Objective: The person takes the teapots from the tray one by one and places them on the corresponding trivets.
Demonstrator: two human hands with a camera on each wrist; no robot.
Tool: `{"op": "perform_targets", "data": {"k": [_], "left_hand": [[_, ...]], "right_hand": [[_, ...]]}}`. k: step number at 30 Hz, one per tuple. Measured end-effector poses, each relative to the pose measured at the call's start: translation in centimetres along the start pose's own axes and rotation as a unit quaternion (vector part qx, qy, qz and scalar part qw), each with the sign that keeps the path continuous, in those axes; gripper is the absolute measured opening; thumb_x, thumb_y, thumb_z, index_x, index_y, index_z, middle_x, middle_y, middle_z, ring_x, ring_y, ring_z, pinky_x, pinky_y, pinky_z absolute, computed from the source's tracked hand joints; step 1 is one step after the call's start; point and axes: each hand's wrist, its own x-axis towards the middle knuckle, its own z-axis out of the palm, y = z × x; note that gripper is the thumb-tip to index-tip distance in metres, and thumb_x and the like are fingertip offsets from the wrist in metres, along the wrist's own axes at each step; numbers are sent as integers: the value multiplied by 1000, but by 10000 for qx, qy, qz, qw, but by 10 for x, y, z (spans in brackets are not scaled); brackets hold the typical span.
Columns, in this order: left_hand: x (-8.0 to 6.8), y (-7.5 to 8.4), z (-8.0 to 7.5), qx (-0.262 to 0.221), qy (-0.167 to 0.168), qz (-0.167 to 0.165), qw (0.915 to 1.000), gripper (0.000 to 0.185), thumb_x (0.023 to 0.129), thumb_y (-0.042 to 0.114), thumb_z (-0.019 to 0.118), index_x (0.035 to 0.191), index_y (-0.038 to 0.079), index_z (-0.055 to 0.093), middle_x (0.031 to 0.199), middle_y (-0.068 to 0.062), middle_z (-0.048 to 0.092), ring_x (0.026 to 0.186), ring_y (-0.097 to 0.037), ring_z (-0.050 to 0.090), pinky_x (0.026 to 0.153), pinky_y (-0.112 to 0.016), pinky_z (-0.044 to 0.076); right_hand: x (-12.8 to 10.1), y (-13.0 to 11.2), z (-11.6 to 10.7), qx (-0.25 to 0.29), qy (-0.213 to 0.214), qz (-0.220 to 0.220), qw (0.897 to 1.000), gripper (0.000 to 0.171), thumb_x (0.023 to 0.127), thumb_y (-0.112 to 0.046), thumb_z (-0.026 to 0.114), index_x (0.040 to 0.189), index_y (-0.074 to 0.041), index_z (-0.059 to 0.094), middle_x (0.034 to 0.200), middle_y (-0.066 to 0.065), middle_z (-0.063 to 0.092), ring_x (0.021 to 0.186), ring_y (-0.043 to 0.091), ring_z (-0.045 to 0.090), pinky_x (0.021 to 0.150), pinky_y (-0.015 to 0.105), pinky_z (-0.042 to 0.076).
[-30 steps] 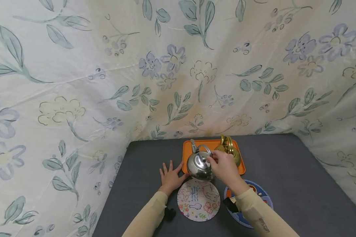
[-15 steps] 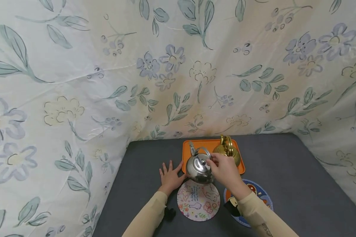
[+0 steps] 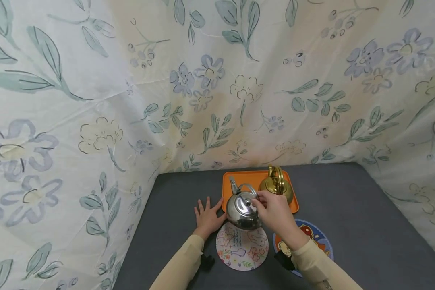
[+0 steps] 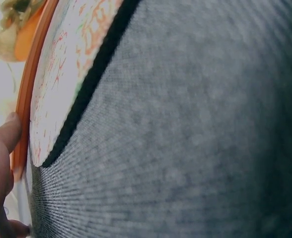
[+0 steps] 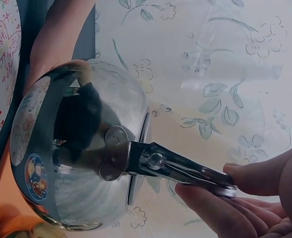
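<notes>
We see a grey table [image 3: 348,209] carrying an orange tray [image 3: 246,177] at the back, a round white patterned mat [image 3: 242,251] and a blue round mat [image 3: 317,237] in front; our left hand [image 3: 207,217] rests flat on it.

R hand [image 3: 272,211] moved silver kettle [image 3: 242,209] off tray toward mat [image 3: 242,251]

Kettles: two, one silver kettle [image 3: 243,209], one brass kettle [image 3: 276,186]. Round mats: two, white mat [image 3: 242,249], blue mat [image 3: 317,239]. Orange tray [image 3: 253,178]: one.
</notes>
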Motion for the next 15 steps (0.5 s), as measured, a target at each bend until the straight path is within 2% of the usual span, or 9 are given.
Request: {"op": "perform_targets", "data": {"k": [7, 9, 10, 14, 15], "left_hand": [[-1, -1, -2, -104, 36, 72, 9999, 69, 93, 65, 58, 154, 37, 44, 165, -21, 25, 150, -57, 8, 116, -73, 10], [-1, -1, -3, -117, 19, 74, 9999, 68, 93, 65, 58, 154, 37, 43, 165, -21, 25, 150, -57, 7, 116, -73, 10], [-1, 0, -3, -105, -1, 65, 9999, 68, 93, 65, 57, 154, 38, 43, 165, -21, 24, 150, -56, 7, 116, -73, 10], [1, 0, -3, -89, -63, 30, 9999, 68, 93, 66, 56, 154, 40, 41, 166, -20, 23, 151, -56, 6, 117, -72, 9], [1, 0, -3, -94, -75, 28, 9999, 68, 93, 66, 56, 154, 40, 41, 166, -20, 23, 151, -55, 5, 117, -72, 9]], "right_hand": [[-6, -2, 2, -42, -119, 82, 9999, 20, 90, -7, 76, 106, 3, 74, 89, 11, 78, 77, 21, 75, 65, 35, 60], [-8, -2, 3, -82, -130, 70, 9999, 19, 90, -7, 76, 106, 3, 74, 88, 10, 78, 76, 20, 75, 76, 38, 59], [-9, -3, 4, -77, -148, 81, 9998, 18, 90, -7, 76, 105, 2, 74, 87, 8, 78, 76, 19, 75, 86, 44, 57], [-14, -2, 7, -5, -187, 162, 9997, 14, 90, -7, 76, 102, -1, 74, 86, 5, 78, 75, 15, 74, 85, 41, 56], [-16, -2, 8, 42, -201, 189, 9996, 13, 90, -7, 75, 102, -1, 74, 86, 5, 78, 74, 14, 73, 78, 35, 58]]}}
